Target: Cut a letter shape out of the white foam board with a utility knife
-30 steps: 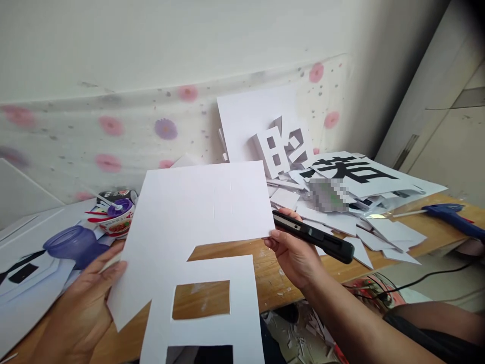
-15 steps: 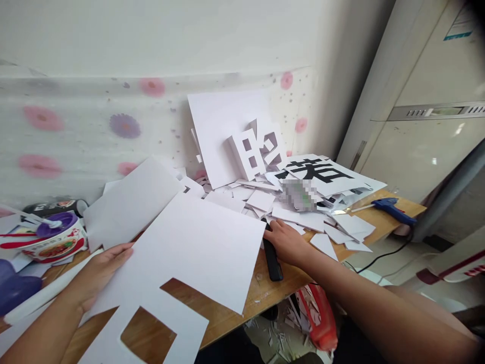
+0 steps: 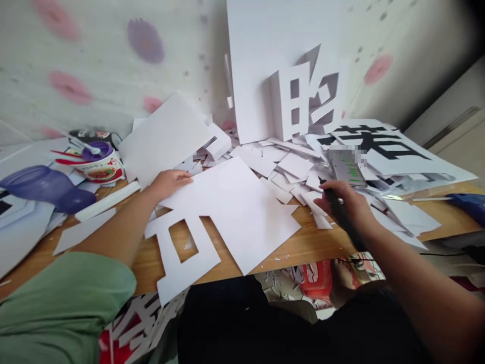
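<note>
A white foam board sheet [image 3: 242, 202] lies flat on the table in front of me, with a boxy character shape cut into its near left part. My left hand [image 3: 170, 183] is at the sheet's far left edge, fingers closed along it; the thumb is hard to see. In my right hand [image 3: 346, 199] is a black utility knife [image 3: 339, 207], gripped above the table to the right of the sheet. The knife's tip points up and left, and no cutting contact shows.
White scraps [image 3: 295, 167] are heaped behind the sheet. Raised white letter shapes [image 3: 299, 101] stand against an upright board [image 3: 257, 60]. A phone [image 3: 348, 169], printed character sheet [image 3: 397, 144] and blue glue gun [image 3: 468, 205] lie right. A noodle bowl [image 3: 102, 169] and purple container [image 3: 49, 189] sit left.
My right hand has lifted the utility knife from the table. The sheet has shifted and turned slightly, with my left hand now at its far left edge. The view has tilted downward.
</note>
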### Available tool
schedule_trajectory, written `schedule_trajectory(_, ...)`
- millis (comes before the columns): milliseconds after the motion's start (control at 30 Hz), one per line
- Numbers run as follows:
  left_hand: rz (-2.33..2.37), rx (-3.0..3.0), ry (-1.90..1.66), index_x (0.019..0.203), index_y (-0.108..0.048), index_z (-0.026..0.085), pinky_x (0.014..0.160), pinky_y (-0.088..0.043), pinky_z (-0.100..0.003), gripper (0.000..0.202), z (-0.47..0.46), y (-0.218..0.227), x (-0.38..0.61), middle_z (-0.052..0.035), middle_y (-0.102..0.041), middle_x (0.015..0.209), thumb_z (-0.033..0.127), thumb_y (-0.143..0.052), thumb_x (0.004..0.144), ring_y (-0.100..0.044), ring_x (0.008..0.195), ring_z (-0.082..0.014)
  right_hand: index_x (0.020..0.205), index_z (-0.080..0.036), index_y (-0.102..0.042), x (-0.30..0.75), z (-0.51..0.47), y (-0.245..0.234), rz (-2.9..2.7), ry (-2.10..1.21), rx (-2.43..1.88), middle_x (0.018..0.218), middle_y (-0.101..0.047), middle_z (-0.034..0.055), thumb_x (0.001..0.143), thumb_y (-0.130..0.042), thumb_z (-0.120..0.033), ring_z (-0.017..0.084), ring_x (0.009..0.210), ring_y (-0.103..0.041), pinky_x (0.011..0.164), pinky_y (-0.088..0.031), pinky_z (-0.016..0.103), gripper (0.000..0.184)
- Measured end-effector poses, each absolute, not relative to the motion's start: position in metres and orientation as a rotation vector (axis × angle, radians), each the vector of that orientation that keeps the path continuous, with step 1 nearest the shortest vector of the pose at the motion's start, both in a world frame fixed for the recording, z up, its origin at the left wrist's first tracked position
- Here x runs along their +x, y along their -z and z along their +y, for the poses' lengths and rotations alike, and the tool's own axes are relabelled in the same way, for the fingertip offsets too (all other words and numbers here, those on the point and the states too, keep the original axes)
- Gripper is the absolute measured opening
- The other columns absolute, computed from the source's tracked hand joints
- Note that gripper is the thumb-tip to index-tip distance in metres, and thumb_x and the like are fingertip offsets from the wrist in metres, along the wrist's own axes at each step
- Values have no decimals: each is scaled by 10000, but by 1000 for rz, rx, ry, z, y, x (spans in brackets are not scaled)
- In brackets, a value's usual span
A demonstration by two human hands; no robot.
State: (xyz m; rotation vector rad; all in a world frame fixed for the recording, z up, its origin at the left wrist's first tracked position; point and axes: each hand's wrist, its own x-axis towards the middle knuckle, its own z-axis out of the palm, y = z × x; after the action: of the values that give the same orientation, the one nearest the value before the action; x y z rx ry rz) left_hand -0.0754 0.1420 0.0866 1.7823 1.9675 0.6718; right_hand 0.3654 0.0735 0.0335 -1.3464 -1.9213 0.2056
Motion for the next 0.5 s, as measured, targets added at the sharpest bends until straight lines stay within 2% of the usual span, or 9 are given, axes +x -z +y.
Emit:
schedule_trajectory(67,1957,1939,-549,1163,-658,66,1101,-299,-392,457,141,-86,-70,-65,-678,1195,402,-539,877,-507,1237,-293,1145,-267,-518,351,56,-32,-1785,-414,-1248,724,-598,2,877,-591,-467,189,596,-576,588,-470,331,342)
schedule_trajectory(133,1853,2089,-431,1250,-625,133,1137,-244,-410,463,131,-86,-54,-93,-587,1359,342,-610,838,-436,1318,-308,1149,-271,-551,331,34,-32,-1708,-711,-1130,694,-619,7,888,-570,-490,202,621,-622,628,-516,360,342)
schedule_trajectory(200,1606,2247,-276,1267,-628,242,1142,-246,-360,488,113,-85,-30,-39,-560,1408,362,-684,797,-435,1337,-265,1193,-271,-596,312,12,-33,-1699,-895,-1070,763,-679,49,897,-539,-530,223,683,-669,663,-552,379,398)
schedule_trajectory(233,1378,2411,-59,1339,-568,267,1155,-220,-399,551,103,-84,-18,-50,-470,1494,412,-672,817,-364,1393,-277,1221,-282,-603,304,2,-34,-1720,-938,-1063,853,-712,72,896,-540,-536,233,721,-692,674,-569,382,417)
schedule_trajectory(267,1228,2499,94,1406,-493,282,1166,-187,-439,619,93,-81,-7,-60,-355,1568,449,-657,833,-264,1447,-293,1226,-293,-615,297,-7,-34,-1766,-946,-1076,931,-730,85,895,-556,-516,241,762,-710,685,-581,376,403)
schedule_trajectory(367,990,2574,286,1475,-379,314,1171,-144,-500,745,75,-67,14,-48,-189,1629,530,-663,821,-74,1497,-308,1182,-323,-652,282,-26,-32,-1931,-840,-1129,1034,-747,67,887,-621,-360,243,865,-731,726,-599,342,299)
schedule_trajectory(500,924,2572,232,1488,-347,334,1166,-71,-566,759,76,-47,13,-43,-156,1633,580,-629,827,-15,1499,-324,1194,-325,-643,271,-36,-29,-2020,-739,-1107,1000,-760,40,880,-606,-254,227,864,-736,718,-601,317,324)
